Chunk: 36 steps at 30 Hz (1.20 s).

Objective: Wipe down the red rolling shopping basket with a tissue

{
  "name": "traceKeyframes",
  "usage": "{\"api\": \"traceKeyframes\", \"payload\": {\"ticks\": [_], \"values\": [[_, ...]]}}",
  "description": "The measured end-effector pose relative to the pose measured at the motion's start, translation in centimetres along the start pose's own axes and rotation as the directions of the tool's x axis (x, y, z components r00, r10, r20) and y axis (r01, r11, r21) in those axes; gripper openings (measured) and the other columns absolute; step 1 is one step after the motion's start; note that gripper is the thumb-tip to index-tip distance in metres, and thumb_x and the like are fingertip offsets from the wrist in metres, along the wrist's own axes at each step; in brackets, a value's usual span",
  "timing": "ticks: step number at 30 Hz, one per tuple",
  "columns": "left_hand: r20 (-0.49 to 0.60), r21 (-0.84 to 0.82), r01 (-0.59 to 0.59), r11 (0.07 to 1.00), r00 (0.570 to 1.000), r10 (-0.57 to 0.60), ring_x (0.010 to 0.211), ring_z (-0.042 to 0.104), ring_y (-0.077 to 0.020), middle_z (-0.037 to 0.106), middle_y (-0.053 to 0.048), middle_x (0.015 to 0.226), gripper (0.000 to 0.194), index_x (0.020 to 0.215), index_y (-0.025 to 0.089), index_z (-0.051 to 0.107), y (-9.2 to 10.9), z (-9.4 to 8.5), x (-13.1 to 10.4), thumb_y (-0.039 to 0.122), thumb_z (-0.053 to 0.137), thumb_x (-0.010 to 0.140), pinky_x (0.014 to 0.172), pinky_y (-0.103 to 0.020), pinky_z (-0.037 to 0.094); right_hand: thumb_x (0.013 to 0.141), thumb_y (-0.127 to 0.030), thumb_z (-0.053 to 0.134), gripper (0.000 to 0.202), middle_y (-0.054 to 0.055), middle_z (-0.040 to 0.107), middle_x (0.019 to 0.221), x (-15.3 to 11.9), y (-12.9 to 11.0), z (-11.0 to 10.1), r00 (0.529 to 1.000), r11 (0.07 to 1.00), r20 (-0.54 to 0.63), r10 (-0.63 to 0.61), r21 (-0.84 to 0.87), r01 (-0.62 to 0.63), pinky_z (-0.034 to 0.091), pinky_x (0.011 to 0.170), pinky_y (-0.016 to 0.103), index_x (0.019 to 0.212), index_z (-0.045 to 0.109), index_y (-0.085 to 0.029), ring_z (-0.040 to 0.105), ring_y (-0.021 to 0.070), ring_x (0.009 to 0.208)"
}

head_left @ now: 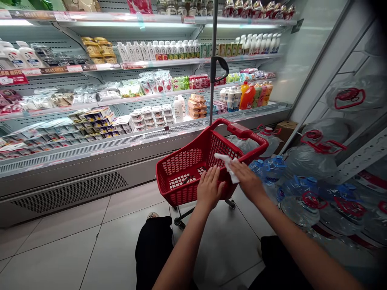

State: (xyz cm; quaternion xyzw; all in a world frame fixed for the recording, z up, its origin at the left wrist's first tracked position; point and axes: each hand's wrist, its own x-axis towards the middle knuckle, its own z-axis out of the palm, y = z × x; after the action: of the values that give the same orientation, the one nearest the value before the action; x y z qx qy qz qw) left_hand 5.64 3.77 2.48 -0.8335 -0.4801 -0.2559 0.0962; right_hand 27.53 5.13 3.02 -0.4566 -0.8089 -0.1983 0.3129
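A red plastic shopping cart (181,161) with a perforated basket stands before me, its handle toward the right. My left hand (209,188) lies on the near side of the basket, fingers stretched out over the rim and nothing in its grasp. Against the rim to the right, my right hand (248,180) presses a crumpled white tissue (226,160) under its fingers. Part of the tissue sticks out past the fingertips over the basket. A grey pole (213,40) with a dark loop handle rises behind the cart.
An open refrigerated display (90,106) with dairy cups, bottles and cartons runs along the back. Large water bottles (302,205) crowd the right side, some with red handles. A cardboard box (286,131) sits at the back right. Pale tiles (123,233) cover the floor.
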Motion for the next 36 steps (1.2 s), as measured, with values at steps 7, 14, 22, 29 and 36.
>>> {"api": "traceKeyframes", "payload": {"ticks": [7,14,22,29,36], "values": [[0.003,-0.051,-0.054,0.997,0.999,0.054,0.158,0.026,-0.0182,0.026,-0.005,0.172,0.066,0.165,0.014,0.022,1.4,1.6,1.3,0.043,0.037,0.108,0.13,-0.038,0.026,0.091,-0.001,0.036,0.068,0.011,0.055,0.155,0.2,3.0,-1.4,0.999,0.999,0.035,-0.004,-0.04,0.005,0.035,0.126,0.047,0.156,0.046,-0.017,0.049,0.0235,0.145],[-0.006,-0.008,-0.014,1.0,1.0,0.014,0.158,0.027,-0.0218,0.024,-0.006,0.172,0.069,0.167,0.017,0.015,2.0,1.8,1.1,0.041,0.04,0.107,0.13,-0.043,0.029,0.09,-0.001,0.038,0.069,0.012,0.054,0.155,0.3,4.4,-2.1,0.994,0.991,-0.037,0.099,-0.091,-0.102,0.033,0.127,0.046,0.157,0.045,-0.015,0.043,0.0246,0.149],[0.009,0.034,-0.015,0.999,1.0,0.014,0.155,0.033,-0.0212,0.028,-0.004,0.171,0.068,0.168,0.023,0.014,0.2,0.7,0.4,0.044,0.039,0.108,0.128,-0.043,0.031,0.091,0.0,0.037,0.073,0.008,0.05,0.159,-0.3,5.4,-2.1,1.0,0.998,0.014,-0.005,-0.065,0.006,0.035,0.125,0.048,0.161,0.037,-0.023,0.048,0.0226,0.146],[0.02,0.078,0.069,0.995,0.997,-0.071,0.156,0.031,-0.0216,0.028,-0.003,0.171,0.067,0.167,0.024,0.015,-1.5,0.3,-2.6,0.044,0.039,0.108,0.13,-0.045,0.025,0.089,-0.001,0.04,0.075,0.009,0.051,0.158,0.1,6.5,-0.6,0.985,0.986,-0.06,0.163,-0.025,-0.165,0.036,0.125,0.049,0.161,0.039,-0.022,0.044,0.0244,0.149],[0.042,0.038,-0.01,0.999,0.999,0.009,0.156,0.03,-0.0202,0.029,-0.005,0.17,0.068,0.167,0.022,0.017,-1.2,0.5,-2.2,0.043,0.041,0.107,0.129,-0.042,0.029,0.091,-0.002,0.041,0.071,0.007,0.053,0.156,0.0,-2.5,3.6,0.995,0.987,0.049,-0.083,0.142,0.075,0.039,0.124,0.047,0.159,0.041,-0.022,0.045,0.0218,0.148]]}}
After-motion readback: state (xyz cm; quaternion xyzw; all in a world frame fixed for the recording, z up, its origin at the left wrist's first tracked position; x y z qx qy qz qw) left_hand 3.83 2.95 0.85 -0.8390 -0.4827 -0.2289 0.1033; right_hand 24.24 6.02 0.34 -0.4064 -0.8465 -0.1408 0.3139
